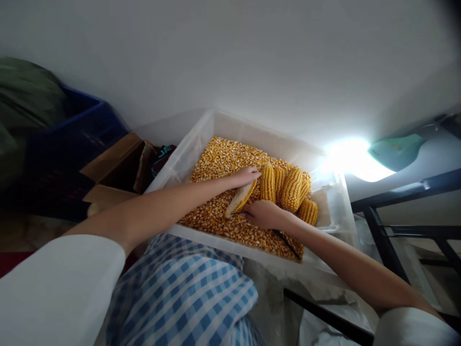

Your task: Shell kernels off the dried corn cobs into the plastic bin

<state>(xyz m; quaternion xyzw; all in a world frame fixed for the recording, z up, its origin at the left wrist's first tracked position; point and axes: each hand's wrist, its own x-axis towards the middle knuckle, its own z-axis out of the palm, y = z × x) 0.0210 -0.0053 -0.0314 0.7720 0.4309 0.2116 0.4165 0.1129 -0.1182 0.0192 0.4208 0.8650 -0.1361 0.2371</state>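
A partly stripped corn cob (239,198) lies slanted over loose corn kernels, its pale core bare on one side and yellow kernels left along the other. My left hand (247,176) is closed around its upper end. Near the lower end, my right hand (264,214) is closed on a thin dark tool (288,244). The tool's tip meets the cob, and its other end shows below my wrist; its exact kind is hidden by my fingers. Several full corn cobs (291,188) are piled just right of my hands.
A translucent plastic bin (187,144) holds the kernels and cobs. To the left are an open cardboard box (111,166) and a dark blue crate (77,129). A bright lamp (396,150) and a black metal frame (378,235) stand to the right. Blue checked cloth (194,283) covers my lap.
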